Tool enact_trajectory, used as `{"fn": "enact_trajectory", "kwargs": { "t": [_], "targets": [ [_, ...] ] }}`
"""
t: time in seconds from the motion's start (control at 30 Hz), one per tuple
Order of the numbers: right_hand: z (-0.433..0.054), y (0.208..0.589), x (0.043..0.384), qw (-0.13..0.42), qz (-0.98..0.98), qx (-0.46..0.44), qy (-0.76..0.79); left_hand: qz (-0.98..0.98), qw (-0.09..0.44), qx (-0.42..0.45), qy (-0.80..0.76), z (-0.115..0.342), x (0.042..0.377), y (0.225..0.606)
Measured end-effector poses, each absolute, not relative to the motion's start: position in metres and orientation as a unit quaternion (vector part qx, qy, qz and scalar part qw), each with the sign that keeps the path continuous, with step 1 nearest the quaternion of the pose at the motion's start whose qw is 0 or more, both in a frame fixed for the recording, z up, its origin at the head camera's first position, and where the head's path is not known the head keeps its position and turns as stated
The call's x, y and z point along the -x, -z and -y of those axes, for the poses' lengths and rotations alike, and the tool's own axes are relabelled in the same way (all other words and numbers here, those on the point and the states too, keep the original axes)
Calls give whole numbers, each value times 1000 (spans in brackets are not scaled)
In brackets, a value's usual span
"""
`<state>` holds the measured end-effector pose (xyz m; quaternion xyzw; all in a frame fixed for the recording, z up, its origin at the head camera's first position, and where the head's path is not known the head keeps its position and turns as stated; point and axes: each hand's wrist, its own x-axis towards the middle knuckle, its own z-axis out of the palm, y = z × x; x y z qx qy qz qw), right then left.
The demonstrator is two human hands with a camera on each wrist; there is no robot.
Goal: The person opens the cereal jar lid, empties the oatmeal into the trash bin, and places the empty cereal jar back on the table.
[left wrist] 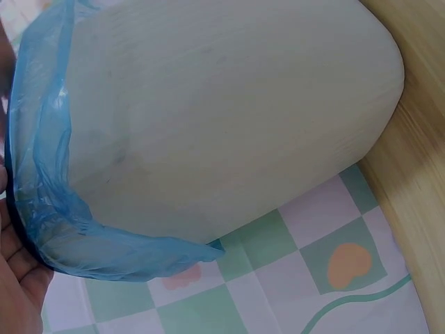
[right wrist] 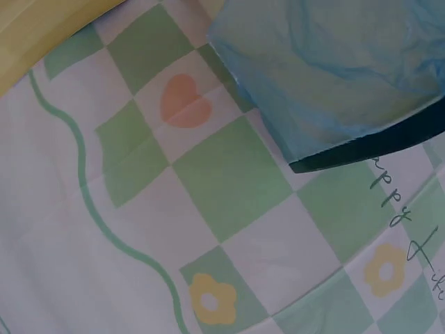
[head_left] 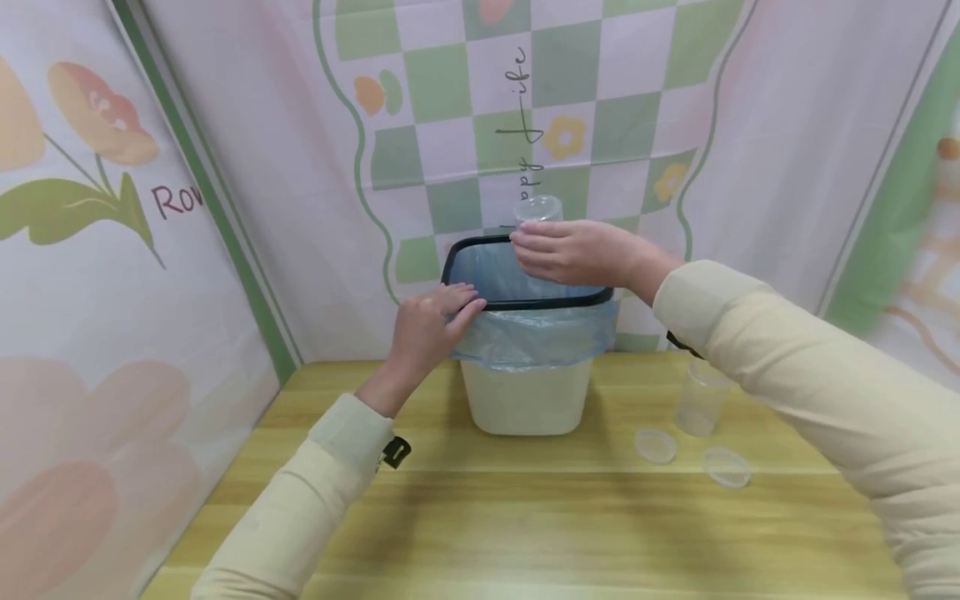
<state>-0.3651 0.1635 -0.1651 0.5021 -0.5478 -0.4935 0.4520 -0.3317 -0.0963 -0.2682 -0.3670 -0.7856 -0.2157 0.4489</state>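
A white trash bin (head_left: 525,396) with a black rim and a blue bag (head_left: 536,337) folded over it stands on the table. My left hand (head_left: 431,325) holds its rim at the near left corner; in the left wrist view the fingers (left wrist: 21,268) lie against the rim at the left edge. Above the bin's right side, my right hand (head_left: 573,252) grips a clear plastic cup (head_left: 538,207), whose lower part the fingers hide. The right wrist view catches the bag (right wrist: 348,76) and rim, but neither that hand nor the cup.
Right of the bin, another clear plastic cup (head_left: 697,404) stands partly behind the right sleeve. Two clear round lids (head_left: 656,446) lie on the wooden table (head_left: 480,517) in front of it. A patterned cloth backdrop (head_left: 510,133) rises behind the bin.
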Motion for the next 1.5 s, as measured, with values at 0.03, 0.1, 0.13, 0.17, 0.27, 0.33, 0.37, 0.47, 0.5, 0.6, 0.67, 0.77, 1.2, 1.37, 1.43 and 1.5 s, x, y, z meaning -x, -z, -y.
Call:
{"fn": "enact_trajectory", "kwargs": {
  "t": [0.03,0.1,0.13,0.17,0.27,0.33,0.37,0.47,0.5,0.6,0.67,0.77,1.2,1.37,1.43,1.5],
  "targets": [
    [-163,165,365,459,548,-500,489,785,449,367,216,97,332,268],
    [-163,163,365,488,559,-488,460,784,450,368,217,97,331,268],
    [-162,161,365,507,564,-478,444,783,451,368,219,97,332,269],
    [-161,159,365,523,568,-468,429,782,452,368,220,98,332,269],
    [-158,157,365,541,573,-455,415,780,456,368,221,98,333,268],
    [-157,159,365,519,567,-466,438,780,456,367,220,98,334,268],
    [-157,162,365,501,560,-476,457,781,456,367,219,98,334,268],
    [-156,170,367,450,541,-502,503,785,452,365,213,97,333,269],
    [-156,172,367,439,541,-508,508,786,451,365,212,97,333,269],
    [-158,170,367,456,553,-499,487,786,449,367,213,96,333,270],
    [-159,165,365,488,568,-480,456,784,450,368,216,96,333,271],
    [-159,160,365,529,580,-453,423,782,454,367,219,96,333,270],
    [-158,177,367,457,551,-489,498,793,443,359,211,99,332,269],
    [-156,175,368,473,549,-485,489,793,445,358,212,100,332,268],
    [-156,175,368,476,550,-486,484,793,445,358,213,100,332,268],
    [-157,175,367,475,558,-486,477,793,445,358,213,101,333,269]
  ]
}}
